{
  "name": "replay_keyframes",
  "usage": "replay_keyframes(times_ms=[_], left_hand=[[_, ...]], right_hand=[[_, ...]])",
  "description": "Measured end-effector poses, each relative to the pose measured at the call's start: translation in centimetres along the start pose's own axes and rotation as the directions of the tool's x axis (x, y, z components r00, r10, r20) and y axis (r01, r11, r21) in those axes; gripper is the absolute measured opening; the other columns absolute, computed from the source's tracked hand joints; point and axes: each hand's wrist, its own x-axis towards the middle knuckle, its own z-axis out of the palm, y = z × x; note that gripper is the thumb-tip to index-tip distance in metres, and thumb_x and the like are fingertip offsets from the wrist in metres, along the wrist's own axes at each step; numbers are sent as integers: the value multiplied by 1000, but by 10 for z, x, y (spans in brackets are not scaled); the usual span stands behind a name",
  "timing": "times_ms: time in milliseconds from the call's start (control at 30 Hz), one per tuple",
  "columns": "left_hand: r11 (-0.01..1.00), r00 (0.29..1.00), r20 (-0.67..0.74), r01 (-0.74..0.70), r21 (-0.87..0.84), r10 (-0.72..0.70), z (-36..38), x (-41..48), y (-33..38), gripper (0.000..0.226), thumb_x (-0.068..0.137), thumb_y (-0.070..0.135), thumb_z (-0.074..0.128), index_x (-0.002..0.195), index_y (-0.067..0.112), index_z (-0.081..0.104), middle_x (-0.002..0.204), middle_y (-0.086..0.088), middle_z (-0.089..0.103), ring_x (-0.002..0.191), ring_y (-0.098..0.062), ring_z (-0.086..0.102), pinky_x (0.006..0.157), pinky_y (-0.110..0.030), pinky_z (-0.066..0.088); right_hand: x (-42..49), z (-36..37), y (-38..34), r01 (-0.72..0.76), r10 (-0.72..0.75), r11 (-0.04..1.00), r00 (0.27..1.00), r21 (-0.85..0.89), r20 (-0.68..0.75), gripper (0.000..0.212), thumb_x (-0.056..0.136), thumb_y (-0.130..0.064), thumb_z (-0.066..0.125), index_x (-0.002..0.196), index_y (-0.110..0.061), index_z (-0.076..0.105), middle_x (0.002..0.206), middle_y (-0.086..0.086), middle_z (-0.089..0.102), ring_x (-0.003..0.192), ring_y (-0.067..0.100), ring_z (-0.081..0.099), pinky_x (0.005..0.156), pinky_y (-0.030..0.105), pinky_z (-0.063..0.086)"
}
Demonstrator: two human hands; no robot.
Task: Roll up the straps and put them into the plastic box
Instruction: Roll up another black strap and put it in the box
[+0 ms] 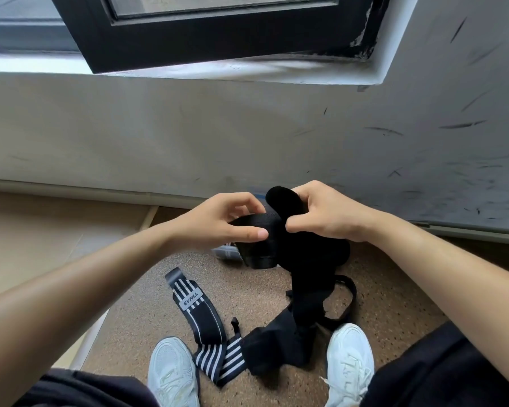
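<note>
A wide black strap [306, 259] hangs in front of me, partly rolled at its top, and its tail drops to the floor between my shoes. My left hand [227, 221] pinches the rolled part from the left with thumb and fingers. My right hand [321, 212] grips the strap's upper end, whose rounded tip [282, 195] sticks up past the fingers. A black strap with white stripes and a grey label [200, 318] lies loose on the floor. Of the plastic box [227, 254] only a clear corner shows, behind the rolled strap.
My two white shoes [171, 374] [350, 359] stand on the speckled brown floor [394, 295]. A scuffed white wall [188, 136] rises just ahead, with a dark-framed window [218, 39] above it. Pale flat board [41, 236] lies to the left.
</note>
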Motion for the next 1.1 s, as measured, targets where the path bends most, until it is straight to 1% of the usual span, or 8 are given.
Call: replay_keyframes(times_ms=[133, 233, 433, 600, 767, 867, 967, 1100], left_hand=[[1000, 1000, -12, 8, 25, -8, 1, 0, 5, 14, 90, 9, 77, 102, 5, 71, 87, 4, 74, 77, -3, 67, 73, -15, 50], [999, 993, -105, 51, -17, -53, -7, -3, 0, 9, 91, 9, 76, 98, 6, 71, 82, 5, 73, 74, -3, 67, 69, -14, 49], [965, 950, -272, 84, -247, -152, -16, -5, -11, 14, 89, 9, 77, 100, 2, 72, 89, -10, 77, 80, -14, 71, 75, -25, 56], [947, 944, -295, 47, -317, -146, -13, -5, 1, 15, 91, 9, 74, 104, 2, 72, 92, -14, 77, 81, -16, 72, 71, -23, 55], [921, 934, -321, 19, -389, -155, -8, -8, 10, 18, 91, 10, 74, 106, 2, 71, 100, -17, 78, 87, -22, 74, 77, -30, 60], [909, 925, -339, 14, -417, -170, -7, -10, 10, 19, 90, 10, 75, 107, 4, 70, 100, -18, 78, 90, -27, 76, 85, -39, 61], [897, 911, -366, 8, -441, -188, -7, -12, 13, 16, 90, 9, 75, 105, 7, 70, 98, -16, 79, 88, -27, 76, 79, -38, 61], [882, 901, -368, 33, -471, -230, -9, -15, 14, 18, 91, 8, 75, 107, 9, 67, 94, -16, 79, 81, -28, 77, 66, -40, 62]], right_hand=[[1, 4, 5, 25, -21, 999, 997, 47, -70, 8, 80, 4, 59, 78, -3, 64, 70, 3, 63, 64, 12, 56, 62, 28, 43], [3, 2, 10, 43, -9, 986, 978, 159, -207, 26, 79, -2, 60, 96, -11, 76, 97, 2, 79, 93, 10, 73, 80, 19, 54], [4, 2, 8, 86, 12, 971, 913, 222, -409, 10, 79, -3, 67, 72, -9, 66, 68, -9, 65, 67, 4, 53, 69, 25, 40], [1, 3, 1, 149, -22, 941, 922, 305, -385, 52, 79, -5, 86, 62, -21, 39, 62, -13, 33, 58, 7, 32, 55, 20, 28], [-3, 8, -1, 148, -23, 946, 918, 288, -396, 29, 73, -14, 90, 75, -11, 62, 65, -11, 56, 60, 5, 53, 61, 16, 45], [-5, 9, -4, 146, -23, 946, 922, 290, -388, 40, 63, -23, 91, 90, -4, 69, 74, -6, 69, 65, 6, 66, 70, 21, 54], [-7, 10, -3, 170, -65, 957, 915, 234, -397, 21, 75, -8, 88, 88, -7, 71, 74, -7, 70, 66, 5, 67, 68, 17, 52], [-7, 10, 1, 176, -94, 974, 889, 145, -448, 16, 81, -11, 86, 76, -17, 72, 71, -7, 68, 67, 9, 59, 68, 22, 49]])
